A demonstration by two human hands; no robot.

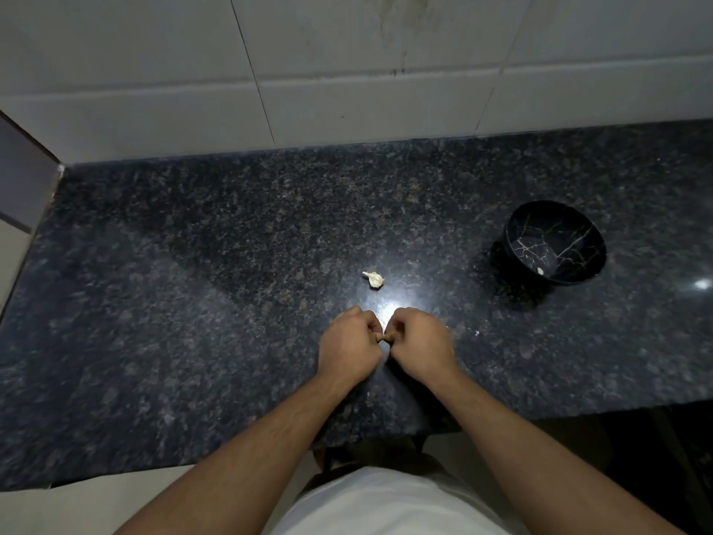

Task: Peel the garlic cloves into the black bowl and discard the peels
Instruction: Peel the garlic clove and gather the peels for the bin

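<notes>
Your counter (pixel 193 303) lies wide open to the left and ahead to the tiled wall (pixel 347 90), with only a garlic clove (pixel 373 279) just beyond your hands and the black bowl (pixel 555 241) off right breaking up the bare granite.

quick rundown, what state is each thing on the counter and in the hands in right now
left hand: closed, pinching one end of a garlic clove
right hand: closed, pinching the other end
garlic clove: held between both hands above the counter, mostly hidden
black bowl: upright, one small pale piece inside
garlic piece: lying loose on the counter, untouched
</notes>
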